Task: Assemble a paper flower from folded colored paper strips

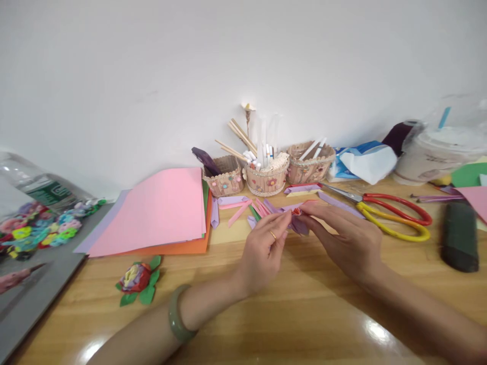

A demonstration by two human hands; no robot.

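Note:
Both hands meet above the middle of the wooden table. My left hand [266, 248], with a ring on one finger, pinches one side of a small red folded paper piece [296, 211]. On its other side my right hand [346, 238] grips the same piece between thumb and fingers. Most of the paper is covered by the fingertips. Just behind lie folded purple and pink paper strips [232, 203]. Near my left forearm rests a finished paper flower [136, 278] with red, purple and yellow petals and green leaves.
Coloured paper sheets [163, 213] are stacked at left. Three small baskets [266, 181] with sticks and pens line the wall. Red-and-yellow scissors [395, 213] lie right, near a dark green object [459, 237] and a lidded cup [429, 152]. A grey board [45, 284] holds colourful bits.

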